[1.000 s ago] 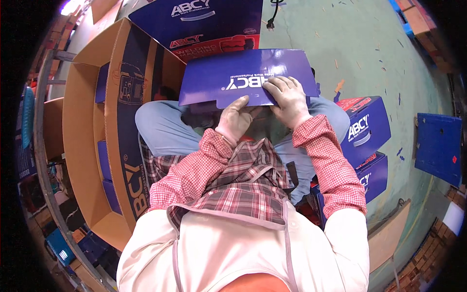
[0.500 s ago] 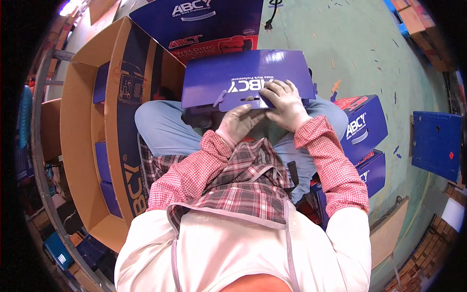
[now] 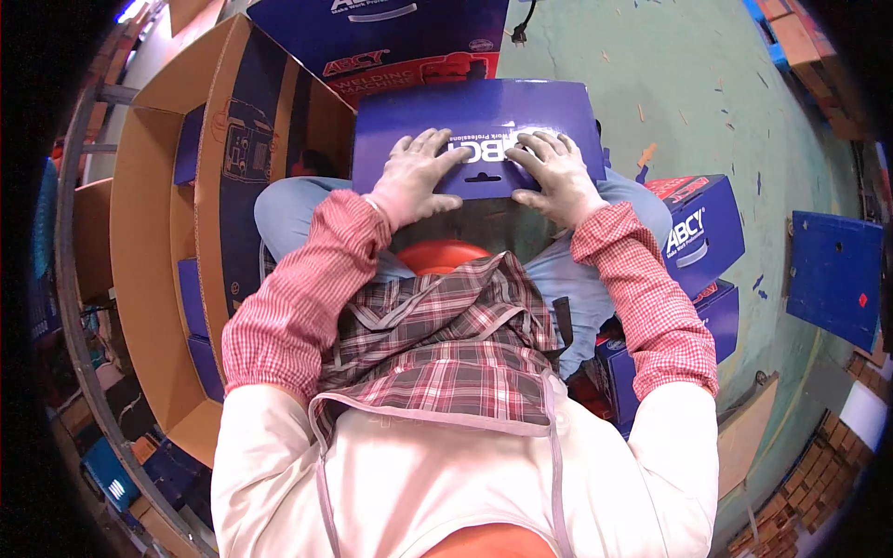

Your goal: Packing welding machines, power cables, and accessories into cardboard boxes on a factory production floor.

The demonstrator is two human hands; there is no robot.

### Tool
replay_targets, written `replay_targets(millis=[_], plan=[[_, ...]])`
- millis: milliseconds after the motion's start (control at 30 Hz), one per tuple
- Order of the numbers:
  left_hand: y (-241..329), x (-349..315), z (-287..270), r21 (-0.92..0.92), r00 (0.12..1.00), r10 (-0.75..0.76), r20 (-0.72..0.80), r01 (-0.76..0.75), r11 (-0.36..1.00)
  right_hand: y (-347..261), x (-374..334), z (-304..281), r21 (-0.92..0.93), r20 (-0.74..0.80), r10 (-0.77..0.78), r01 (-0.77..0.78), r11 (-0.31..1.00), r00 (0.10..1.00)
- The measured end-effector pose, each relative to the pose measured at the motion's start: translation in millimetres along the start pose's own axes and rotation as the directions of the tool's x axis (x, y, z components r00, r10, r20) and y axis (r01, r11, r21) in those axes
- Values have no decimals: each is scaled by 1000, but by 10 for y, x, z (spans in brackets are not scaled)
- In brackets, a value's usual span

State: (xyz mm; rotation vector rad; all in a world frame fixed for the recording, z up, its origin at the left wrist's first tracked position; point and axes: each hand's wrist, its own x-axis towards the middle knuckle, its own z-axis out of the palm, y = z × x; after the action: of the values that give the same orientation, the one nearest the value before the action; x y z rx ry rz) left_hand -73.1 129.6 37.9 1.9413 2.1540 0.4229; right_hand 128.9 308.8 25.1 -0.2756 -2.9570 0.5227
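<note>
As I watch from the head view, left hand (image 3: 416,177) and right hand (image 3: 556,175), gloved, fingers spread flat on a blue carton flap (image 3: 474,130) over the lap, large open cardboard box (image 3: 158,242) at left, stacked blue cartons (image 3: 698,242) at right, green floor (image 3: 707,102) beyond.

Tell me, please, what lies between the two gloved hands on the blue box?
In the head view, between the left hand and right hand lies only bare blue box lid with white lettering.

A flat, dark blue printed carton (image 3: 474,130) is laid across the lap, its slotted flap turned toward the body.
</note>
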Motion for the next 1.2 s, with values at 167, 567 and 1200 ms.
replay_targets(millis=[167,567,1200], plan=[[-4,136,115,190,981,40,189,-76,979,-31,87,63,-112,22,-38,40,993,999],[-42,262,176,231,982,101,157,-136,963,19,209,158,-173,84,-48,62,983,995],[-214,652,-330,539,956,262,-130,-153,828,76,775,-361,-436,-256,-191,63,898,947]])
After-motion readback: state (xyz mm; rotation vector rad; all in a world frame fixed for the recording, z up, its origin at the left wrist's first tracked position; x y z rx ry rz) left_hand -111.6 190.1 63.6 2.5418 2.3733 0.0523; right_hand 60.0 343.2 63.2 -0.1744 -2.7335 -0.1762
